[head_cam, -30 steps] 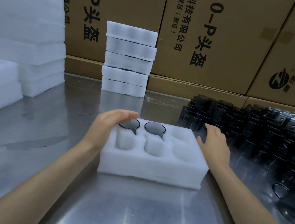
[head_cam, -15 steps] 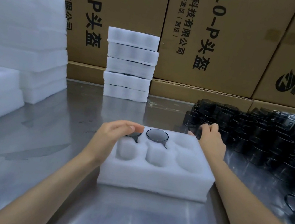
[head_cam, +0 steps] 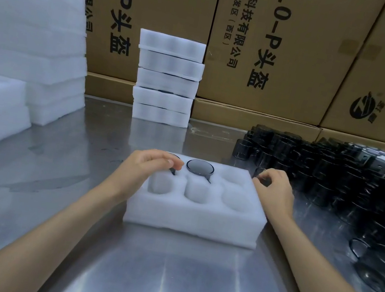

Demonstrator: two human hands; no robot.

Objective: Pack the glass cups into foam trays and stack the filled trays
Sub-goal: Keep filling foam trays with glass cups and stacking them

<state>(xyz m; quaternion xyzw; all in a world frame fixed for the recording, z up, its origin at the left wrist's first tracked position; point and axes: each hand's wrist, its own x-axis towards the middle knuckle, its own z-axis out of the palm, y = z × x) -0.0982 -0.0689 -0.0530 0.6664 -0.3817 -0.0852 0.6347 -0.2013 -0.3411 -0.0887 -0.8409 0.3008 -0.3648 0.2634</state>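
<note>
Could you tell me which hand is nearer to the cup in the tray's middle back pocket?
Left. The left hand rests on the neighbouring back-left pocket, its fingers almost touching the cup. The right hand is beyond the tray's right edge, at the loose cups.

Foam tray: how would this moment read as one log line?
foam tray: two far-row cups seated, four pockets empty | left hand: on far-left cup | right hand: gripping loose cup at tray's right edge

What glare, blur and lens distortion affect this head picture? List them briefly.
Head view: overhead light glares in streaks off the steel table near the bottom edge; wide-angle distortion bows the cardboard boxes outward; the empty foam stack at left is washed out; the dark glass cups merge into one mass.
</note>
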